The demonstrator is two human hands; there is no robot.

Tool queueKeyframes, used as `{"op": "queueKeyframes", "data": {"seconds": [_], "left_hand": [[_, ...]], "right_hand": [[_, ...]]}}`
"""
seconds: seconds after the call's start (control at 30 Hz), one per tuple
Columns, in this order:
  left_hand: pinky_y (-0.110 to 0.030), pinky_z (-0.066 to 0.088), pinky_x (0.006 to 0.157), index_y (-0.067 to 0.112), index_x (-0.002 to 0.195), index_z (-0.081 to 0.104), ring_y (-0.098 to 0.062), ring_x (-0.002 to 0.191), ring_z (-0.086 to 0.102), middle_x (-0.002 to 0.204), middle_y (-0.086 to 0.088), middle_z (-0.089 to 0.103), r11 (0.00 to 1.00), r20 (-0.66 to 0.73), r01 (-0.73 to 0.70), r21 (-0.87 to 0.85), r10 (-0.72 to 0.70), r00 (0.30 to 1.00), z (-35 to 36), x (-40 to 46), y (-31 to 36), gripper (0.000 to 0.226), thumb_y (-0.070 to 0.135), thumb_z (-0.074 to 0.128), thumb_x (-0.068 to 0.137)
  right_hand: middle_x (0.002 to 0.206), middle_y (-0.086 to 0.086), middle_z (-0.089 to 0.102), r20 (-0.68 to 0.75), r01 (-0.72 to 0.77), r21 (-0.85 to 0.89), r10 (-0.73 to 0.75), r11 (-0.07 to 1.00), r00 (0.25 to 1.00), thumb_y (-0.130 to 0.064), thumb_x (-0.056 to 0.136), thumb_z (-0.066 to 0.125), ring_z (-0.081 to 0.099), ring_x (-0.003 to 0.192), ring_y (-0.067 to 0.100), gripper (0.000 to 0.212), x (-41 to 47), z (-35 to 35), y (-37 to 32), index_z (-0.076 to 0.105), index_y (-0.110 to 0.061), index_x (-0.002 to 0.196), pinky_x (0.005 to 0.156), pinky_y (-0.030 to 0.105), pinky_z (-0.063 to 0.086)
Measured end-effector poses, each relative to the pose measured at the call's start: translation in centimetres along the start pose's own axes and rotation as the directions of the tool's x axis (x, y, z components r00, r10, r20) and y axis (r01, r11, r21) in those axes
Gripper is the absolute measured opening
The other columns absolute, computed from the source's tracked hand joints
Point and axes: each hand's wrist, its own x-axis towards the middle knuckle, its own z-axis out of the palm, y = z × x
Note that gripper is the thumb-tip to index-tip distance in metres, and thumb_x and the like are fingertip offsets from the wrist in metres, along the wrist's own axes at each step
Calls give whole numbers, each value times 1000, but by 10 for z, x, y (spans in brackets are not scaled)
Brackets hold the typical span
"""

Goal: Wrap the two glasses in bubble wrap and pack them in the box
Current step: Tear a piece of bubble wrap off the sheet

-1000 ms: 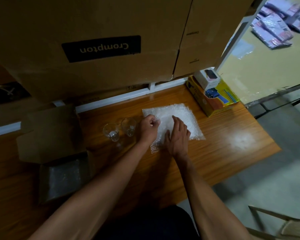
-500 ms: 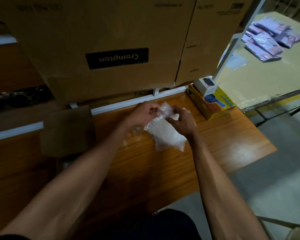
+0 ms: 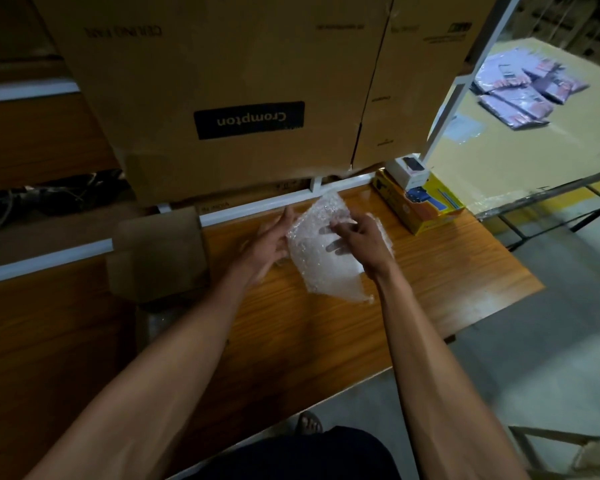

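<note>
A crumpled sheet of bubble wrap (image 3: 323,251) is held up off the wooden tabletop (image 3: 326,334), between the two hands, near the far edge. The right hand (image 3: 362,245) grasps its right side, with the fingers (image 3: 333,233) spread across the front of the sheet. The left hand (image 3: 274,242) lies flat against the sheet's left edge, palm toward it, fingers straight rather than clenched; whether it actually grips the wrap cannot be told. The lower end of the sheet hangs down toward the tabletop. The glasses cannot be made out; the spot where they might stand is behind the left hand and in shadow.

To the left, a small cardboard box (image 3: 160,258) stands on the tabletop with its flap raised, its opening dark and mostly hidden by the left forearm. To the right, near the back corner, lies a yellow carton (image 3: 420,209) with a small white box (image 3: 409,171) on top of it. Just behind the hands a white rail (image 3: 284,202) runs along the tabletop's back edge, and above it large brown cartons (image 3: 243,91) fill the view, one labelled "Crompton" upside down. Beyond the right edge is a second, paler table (image 3: 520,143) carrying purple packets (image 3: 527,88).
</note>
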Motion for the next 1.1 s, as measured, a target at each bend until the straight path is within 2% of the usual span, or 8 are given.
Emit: {"op": "queueKeyframes", "data": {"seconds": [0.1,0.27,0.5,0.63,0.7,0.8,0.93,1.1], "left_hand": [[-48,50,108,26,154,48,-26,131,61,146,-7,62,997,-2,10,-71,-10,1000,2,-14,-13,78,71,53,91],[-49,58,101,21,142,58,-22,120,69,133,-4,70,996,-37,48,-79,-51,998,-6,-28,-26,61,36,81,87],[-48,61,95,14,139,60,-22,110,71,126,-5,72,993,-209,51,108,-28,977,-21,-38,-27,45,17,73,96],[-47,59,98,14,134,64,-23,117,67,128,-5,69,991,-194,-15,131,40,980,-32,-42,-25,40,11,72,95],[-46,58,100,17,120,71,-22,120,66,127,-4,70,988,-186,-35,153,63,980,-38,-44,-24,31,4,73,92],[-35,59,99,21,98,79,-16,128,61,132,0,69,970,-104,-114,217,139,985,-45,-50,-20,35,-11,72,86],[-39,61,96,20,92,81,-15,128,61,128,5,70,961,-53,-116,250,133,990,-52,-56,-17,36,-13,65,91],[-24,60,84,24,93,81,-12,120,63,128,5,70,937,-46,-124,328,147,988,-55,-63,-14,37,-8,61,97]], "right_hand": [[107,5,80,-83,-55,44,58,998,995,-23,104,65,75,78,28,26,-8,12,5,64,-16,129,71,40,60],[102,9,79,-169,-128,77,140,989,976,-25,101,70,72,75,27,16,-22,29,11,69,-16,114,64,35,57],[125,8,72,157,-190,277,151,942,976,-8,96,72,72,113,28,35,-45,37,14,65,-20,129,92,44,62],[127,9,72,126,-131,205,107,970,986,-4,95,71,69,119,28,33,-47,39,17,69,-14,127,101,53,57],[125,11,73,125,-94,196,71,976,990,-2,98,65,69,119,31,20,-48,40,14,73,-11,113,98,51,58],[120,18,72,166,-81,182,50,980,985,11,100,50,70,112,37,32,-50,40,8,74,-9,95,83,42,62],[122,13,73,165,-116,125,94,985,982,12,104,41,65,123,34,40,-47,38,10,74,-9,96,99,49,56],[117,19,74,163,-134,189,103,973,981,9,106,38,72,101,29,35,-50,42,2,72,-1,105,77,33,61]]}}
